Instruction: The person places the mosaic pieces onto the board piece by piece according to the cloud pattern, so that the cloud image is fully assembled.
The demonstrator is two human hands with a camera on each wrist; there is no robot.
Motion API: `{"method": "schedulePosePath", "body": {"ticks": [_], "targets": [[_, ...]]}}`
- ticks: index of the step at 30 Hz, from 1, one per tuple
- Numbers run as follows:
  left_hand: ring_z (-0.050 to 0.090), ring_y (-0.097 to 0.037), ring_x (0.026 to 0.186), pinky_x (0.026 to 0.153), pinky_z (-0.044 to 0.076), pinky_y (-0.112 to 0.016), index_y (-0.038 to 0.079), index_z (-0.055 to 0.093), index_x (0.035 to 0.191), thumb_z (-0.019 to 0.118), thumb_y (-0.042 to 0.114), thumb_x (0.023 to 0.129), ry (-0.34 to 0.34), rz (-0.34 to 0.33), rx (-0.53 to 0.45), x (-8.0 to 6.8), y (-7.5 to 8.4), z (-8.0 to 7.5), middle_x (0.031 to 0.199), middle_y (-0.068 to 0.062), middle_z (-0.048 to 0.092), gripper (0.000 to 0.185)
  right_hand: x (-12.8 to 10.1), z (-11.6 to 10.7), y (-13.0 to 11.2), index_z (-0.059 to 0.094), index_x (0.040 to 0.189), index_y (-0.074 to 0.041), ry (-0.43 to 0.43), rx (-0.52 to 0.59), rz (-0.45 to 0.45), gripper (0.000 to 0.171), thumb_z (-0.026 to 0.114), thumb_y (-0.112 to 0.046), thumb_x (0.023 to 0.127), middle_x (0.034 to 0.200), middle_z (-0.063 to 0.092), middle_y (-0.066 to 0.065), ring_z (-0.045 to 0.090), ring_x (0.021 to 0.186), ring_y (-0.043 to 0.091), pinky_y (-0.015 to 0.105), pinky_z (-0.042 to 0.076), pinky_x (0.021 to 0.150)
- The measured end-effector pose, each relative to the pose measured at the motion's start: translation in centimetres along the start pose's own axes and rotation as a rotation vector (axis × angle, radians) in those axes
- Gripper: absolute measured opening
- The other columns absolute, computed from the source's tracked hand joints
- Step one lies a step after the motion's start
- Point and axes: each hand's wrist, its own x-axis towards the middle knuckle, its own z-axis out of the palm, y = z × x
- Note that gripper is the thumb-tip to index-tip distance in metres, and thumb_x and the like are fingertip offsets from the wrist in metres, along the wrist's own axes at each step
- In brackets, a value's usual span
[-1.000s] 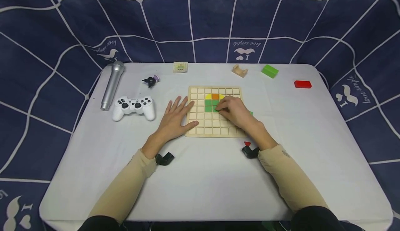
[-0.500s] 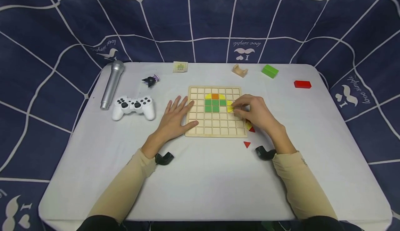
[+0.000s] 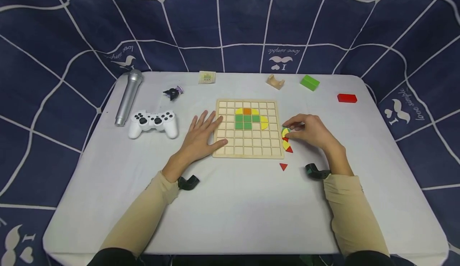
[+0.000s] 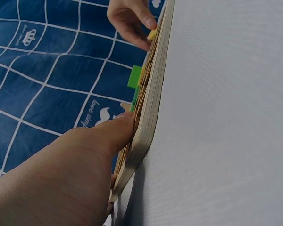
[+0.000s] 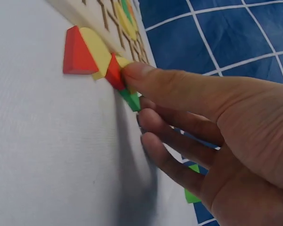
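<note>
A wooden grid board (image 3: 248, 146) lies mid-table, carrying yellow, orange and green tiles (image 3: 247, 118) plus a yellow curved tile (image 3: 264, 122). My left hand (image 3: 200, 133) lies flat at the board's left edge (image 4: 148, 122), thumb against the lower left corner. My right hand (image 3: 292, 132) is just right of the board, over a small pile of loose tiles (image 5: 96, 49) in yellow, red and green. Thumb and forefinger pinch a yellow tile (image 3: 285, 132) (image 4: 152, 34) from that pile. A single red triangle (image 3: 283, 166) lies nearer me.
On the left lie a silver microphone (image 3: 128, 96), a white game controller (image 3: 153, 124) and a small dark figure (image 3: 173, 92). At the far edge sit a small card (image 3: 207, 77), a wooden arch block (image 3: 275, 81), a green block (image 3: 310, 82) and a red block (image 3: 347, 98).
My right hand left the board's green tiles, set a yellow curved tile on the board, then moved right onto the loose pile. My left hand stayed put.
</note>
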Motion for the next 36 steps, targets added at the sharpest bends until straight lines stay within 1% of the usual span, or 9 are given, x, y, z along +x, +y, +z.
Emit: {"method": "schedulePosePath", "body": {"ticks": [3, 10, 14, 17, 19, 24, 27, 32, 36], "targets": [[0.002, -0.033, 0.166, 0.134, -0.006, -0.053, 0.021, 0.029, 0.168, 0.058, 0.066, 0.099, -0.005, 0.001, 0.001, 0.0, -0.1, 0.0, 0.178, -0.008, 0.015, 0.088, 0.0, 0.2, 0.2, 0.079, 0.121, -0.01, 0.01, -0.005, -0.002, 0.035, 0.088, -0.012, 0.087, 0.108, 0.074, 0.01, 0.062, 0.1, 0.026, 0.045, 0.057, 0.096], [0.002, -0.033, 0.166, 0.134, -0.005, -0.053, 0.021, 0.029, 0.168, 0.059, 0.066, 0.098, -0.003, 0.001, 0.002, 0.1, -0.1, -0.2, 0.178, -0.007, 0.015, 0.088, 0.1, 0.3, 0.6, 0.081, 0.112, -0.013, 0.089, 0.001, -0.01, 0.022, 0.084, -0.011, 0.091, 0.098, 0.074, 0.006, 0.061, 0.093, 0.023, 0.018, 0.051, 0.082], [0.003, -0.034, 0.166, 0.134, -0.004, -0.055, 0.021, 0.029, 0.168, 0.059, 0.066, 0.098, 0.001, 0.01, 0.012, 0.1, -0.2, -0.1, 0.178, -0.007, 0.015, 0.089, 0.7, 0.1, 0.4, 0.082, 0.108, -0.013, 0.137, 0.05, -0.022, 0.015, 0.081, -0.013, 0.093, 0.097, 0.076, 0.005, 0.061, 0.092, 0.021, 0.012, 0.05, 0.079], [0.003, -0.034, 0.166, 0.134, -0.004, -0.055, 0.021, 0.029, 0.168, 0.058, 0.067, 0.098, 0.003, 0.011, 0.014, 0.1, -0.3, -0.1, 0.178, -0.008, 0.015, 0.089, 1.7, 0.3, -0.6, 0.082, 0.109, -0.012, 0.153, 0.094, -0.043, 0.016, 0.083, -0.016, 0.093, 0.098, 0.077, 0.006, 0.062, 0.093, 0.021, 0.011, 0.052, 0.078], [0.003, -0.034, 0.166, 0.134, -0.005, -0.054, 0.021, 0.029, 0.168, 0.058, 0.067, 0.098, 0.003, 0.01, 0.011, 0.0, -0.3, 0.0, 0.178, -0.008, 0.015, 0.089, 2.5, 0.7, -1.7, 0.081, 0.108, -0.011, 0.162, 0.107, -0.066, 0.016, 0.083, -0.017, 0.093, 0.098, 0.077, 0.006, 0.064, 0.092, 0.021, 0.014, 0.054, 0.079], [0.002, -0.033, 0.166, 0.134, -0.005, -0.054, 0.021, 0.029, 0.168, 0.058, 0.066, 0.098, -0.001, 0.0, 0.003, -0.1, -0.4, 0.1, 0.178, -0.008, 0.015, 0.088, 5.3, 2.9, -5.2, 0.082, 0.103, -0.011, 0.185, 0.099, -0.142, 0.012, 0.081, -0.019, 0.095, 0.094, 0.078, 0.005, 0.069, 0.086, 0.019, 0.028, 0.059, 0.08], [0.001, -0.033, 0.166, 0.134, -0.005, -0.055, 0.021, 0.029, 0.168, 0.058, 0.066, 0.099, -0.002, -0.001, -0.002, -0.1, -0.3, 0.1, 0.178, -0.008, 0.015, 0.088, 6.9, 4.4, -7.0, 0.083, 0.1, -0.011, 0.191, 0.088, -0.184, 0.01, 0.081, -0.019, 0.095, 0.092, 0.079, 0.004, 0.072, 0.084, 0.019, 0.034, 0.06, 0.08], [0.002, -0.034, 0.166, 0.134, -0.004, -0.055, 0.02, 0.029, 0.168, 0.058, 0.066, 0.099, 0.001, 0.005, 0.004, 0.0, -0.2, 0.1, 0.177, -0.009, 0.016, 0.088, 8.8, 6.6, -9.6, 0.084, 0.1, -0.011, 0.205, 0.113, -0.197, 0.008, 0.081, -0.017, 0.095, 0.092, 0.081, 0.004, 0.073, 0.084, 0.019, 0.035, 0.06, 0.08], [0.001, -0.032, 0.166, 0.134, -0.005, -0.054, 0.022, 0.028, 0.169, 0.056, 0.067, 0.1, -0.004, 0.005, 0.013, 0.0, -0.2, 0.1, 0.178, -0.007, 0.015, 0.087, 9.8, 8.0, -10.8, 0.084, 0.099, -0.011, 0.217, 0.146, -0.188, 0.007, 0.081, -0.015, 0.094, 0.091, 0.08, 0.004, 0.073, 0.082, 0.017, 0.032, 0.059, 0.078]]}}
